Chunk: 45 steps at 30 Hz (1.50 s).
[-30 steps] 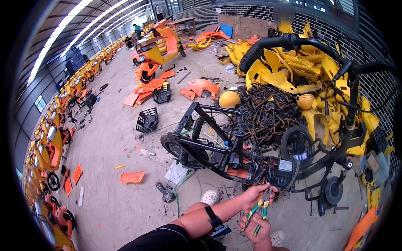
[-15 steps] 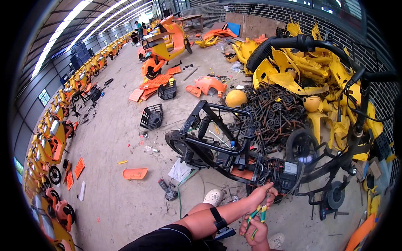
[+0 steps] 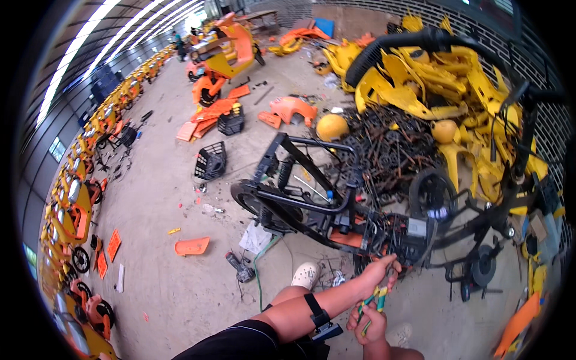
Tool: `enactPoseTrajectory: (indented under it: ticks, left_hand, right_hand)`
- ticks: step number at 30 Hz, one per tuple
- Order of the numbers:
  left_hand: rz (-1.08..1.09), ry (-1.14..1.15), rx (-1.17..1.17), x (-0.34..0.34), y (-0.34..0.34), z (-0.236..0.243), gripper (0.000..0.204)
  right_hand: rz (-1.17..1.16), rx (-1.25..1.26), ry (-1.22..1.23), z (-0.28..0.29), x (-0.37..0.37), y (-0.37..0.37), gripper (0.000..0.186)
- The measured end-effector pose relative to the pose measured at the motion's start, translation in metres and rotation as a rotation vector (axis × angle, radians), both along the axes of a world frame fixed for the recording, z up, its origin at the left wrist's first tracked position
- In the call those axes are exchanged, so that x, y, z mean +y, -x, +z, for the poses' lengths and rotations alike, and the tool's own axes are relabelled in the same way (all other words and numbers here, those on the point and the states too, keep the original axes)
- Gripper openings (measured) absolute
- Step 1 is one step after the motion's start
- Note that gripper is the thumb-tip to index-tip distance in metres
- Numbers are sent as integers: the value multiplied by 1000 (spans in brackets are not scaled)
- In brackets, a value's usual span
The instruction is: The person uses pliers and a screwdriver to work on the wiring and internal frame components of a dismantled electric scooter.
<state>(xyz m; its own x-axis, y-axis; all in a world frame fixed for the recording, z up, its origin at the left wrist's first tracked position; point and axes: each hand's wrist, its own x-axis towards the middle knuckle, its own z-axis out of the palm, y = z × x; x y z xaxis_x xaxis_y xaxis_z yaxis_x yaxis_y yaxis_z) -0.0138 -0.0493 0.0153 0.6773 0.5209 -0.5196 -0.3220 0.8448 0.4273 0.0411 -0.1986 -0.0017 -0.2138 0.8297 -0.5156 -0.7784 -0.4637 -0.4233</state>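
Observation:
My right hand (image 3: 375,327) is closed around pliers (image 3: 381,298) with green and yellow handles, held just below my left hand. My left hand (image 3: 377,279) reaches to the lower edge of a stripped black scooter frame (image 3: 312,207), its fingers curled together. What they pinch, if anything, is too small to make out. The pliers' jaws are hidden by the left hand. Exposed wiring and a black box with a grey label (image 3: 416,227) sit on the frame just above my fingers. A strap with a small device (image 3: 324,330) is around my left forearm.
A cordless power tool (image 3: 241,267) lies left of my shoe. Beyond the frame are a heap of dark metal parts (image 3: 390,156) and yellow body panels (image 3: 414,90). A black basket (image 3: 210,161) and orange panels (image 3: 207,117) lie farther off. Parked scooters line the left side.
The view has shifted slightly, so the surroundings sit a little further left and up. Both hands stay close together at the frame, the right one still holding the pliers.

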Motion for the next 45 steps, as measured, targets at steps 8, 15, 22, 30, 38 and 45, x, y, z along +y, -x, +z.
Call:
enactPoseTrajectory:
  ticks: [8, 15, 22, 30, 38, 45]
  left_hand:
    - [46, -5, 10, 4, 6, 8, 43]
    - [-29, -95, -99, 1, 8, 2, 47]
    - [-22, -134, 37, 0, 5, 3, 51]
    - [40, -315, 332, 17, -1, -37, 33]
    - [-95, -563, 389, 19, -12, -53, 23]
    - [-444, -836, 675, -1, -19, -66, 29]
  right_hand:
    - [118, -218, -3, 17, 5, -10, 29]
    - [197, -462, -165, 18, 1, -22, 33]
    - [213, -284, -28, 31, 8, -30, 36]
    - [-162, -202, 57, 48, 11, -56, 48]
    - [-433, -126, 66, 60, 38, -118, 38]
    - [-625, -38, 176, 27, 38, -153, 31]
